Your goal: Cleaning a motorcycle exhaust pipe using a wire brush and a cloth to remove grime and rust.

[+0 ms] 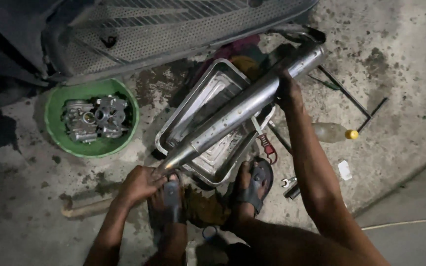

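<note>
The left hand point(139, 186) is curled shut around the narrow lower tip of a long metal exhaust pipe point(237, 111), just above the person's left sandalled foot point(171, 207). The right hand point(288, 88) is clamped on the pipe's wider upper part, arm stretched out along it, so the two hands sit well apart at opposite ends. The pipe slants from lower left to upper right, lying across a rectangular metal tray point(186, 106) that rests on the concrete floor point(400, 64). The right foot point(252, 189) (also in a dark sandal) is planted at the tray's near corner.

Left of the tray stands a round green plastic basin point(55, 101) holding a grey metal engine part point(96, 118). To the right of the right arm lies a clear plastic bottle point(330, 132) with a yellow cap, on its side, and beyond it a long dark cross-shaped wrench point(356, 101). A small white scrap point(344, 170) lies flat on the floor nearer the knee. The perforated underside of a vehicle point(173, 29) fills the top.
</note>
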